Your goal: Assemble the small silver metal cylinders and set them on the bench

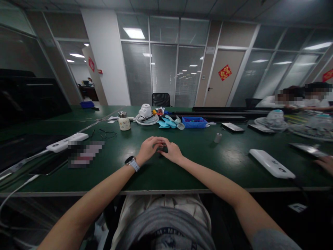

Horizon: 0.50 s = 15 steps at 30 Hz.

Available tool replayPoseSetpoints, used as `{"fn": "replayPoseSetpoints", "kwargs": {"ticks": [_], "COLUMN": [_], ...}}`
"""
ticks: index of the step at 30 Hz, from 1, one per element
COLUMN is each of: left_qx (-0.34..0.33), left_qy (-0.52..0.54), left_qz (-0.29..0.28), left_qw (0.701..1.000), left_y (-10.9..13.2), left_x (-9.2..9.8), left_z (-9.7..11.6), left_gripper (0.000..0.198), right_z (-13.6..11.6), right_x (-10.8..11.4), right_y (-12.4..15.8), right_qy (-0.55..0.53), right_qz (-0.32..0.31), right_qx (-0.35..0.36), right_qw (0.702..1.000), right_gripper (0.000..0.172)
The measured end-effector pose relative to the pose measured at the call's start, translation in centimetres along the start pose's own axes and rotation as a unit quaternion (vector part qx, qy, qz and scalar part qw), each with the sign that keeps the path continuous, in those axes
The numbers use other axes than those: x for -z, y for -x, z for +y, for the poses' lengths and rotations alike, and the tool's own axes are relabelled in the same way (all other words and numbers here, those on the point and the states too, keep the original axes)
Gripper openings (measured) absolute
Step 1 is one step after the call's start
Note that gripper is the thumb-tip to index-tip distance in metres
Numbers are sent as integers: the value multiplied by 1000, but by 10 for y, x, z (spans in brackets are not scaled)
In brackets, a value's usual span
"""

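Note:
My left hand [150, 149] and my right hand [170, 150] meet just above the green table, fingertips touching. Their fingers curl together around something small and darkish [162, 146], too hidden to name. A watch [132, 162] with a pale strap is on my left wrist. Beyond the hands lie light blue fan blades [168, 122] and a blue basket [194, 122] with small items in it. To the right of my right hand stands a small metal cylinder [218, 138].
A cream flask [124, 121] and a white fan part with grille [146, 116] stand at the back. White power strips lie left [67, 142] and right [272, 164]. Glasses [108, 133] rest on the left. Other people sit at the far right, one hand [325, 164] near the edge.

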State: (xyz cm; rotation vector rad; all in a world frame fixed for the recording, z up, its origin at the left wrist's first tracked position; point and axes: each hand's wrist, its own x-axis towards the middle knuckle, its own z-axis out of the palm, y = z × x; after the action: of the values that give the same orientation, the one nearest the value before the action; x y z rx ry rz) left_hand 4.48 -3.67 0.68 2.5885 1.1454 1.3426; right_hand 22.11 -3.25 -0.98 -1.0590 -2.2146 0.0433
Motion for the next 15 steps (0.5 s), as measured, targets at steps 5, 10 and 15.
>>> {"fn": "replayPoseSetpoints", "kwargs": {"ticks": [5,10,15], "left_qx": [-13,-29,-14], "left_qy": [-57,-83,-87], "left_qz": [-16,-4,37], "left_qw": [998,996,995], "left_y": [0,-1,0], "left_x": [-1,-1,-4], "left_z": [-2,0,1], "left_gripper": [25,18,10], "right_z": [0,0,1], "right_x": [0,0,-2], "right_y": [1,1,0], "right_qy": [-8,-14,-18], "right_qz": [3,11,11], "right_qx": [-9,-18,-11], "right_qw": [1000,1000,1000], "right_gripper": [68,71,73]}}
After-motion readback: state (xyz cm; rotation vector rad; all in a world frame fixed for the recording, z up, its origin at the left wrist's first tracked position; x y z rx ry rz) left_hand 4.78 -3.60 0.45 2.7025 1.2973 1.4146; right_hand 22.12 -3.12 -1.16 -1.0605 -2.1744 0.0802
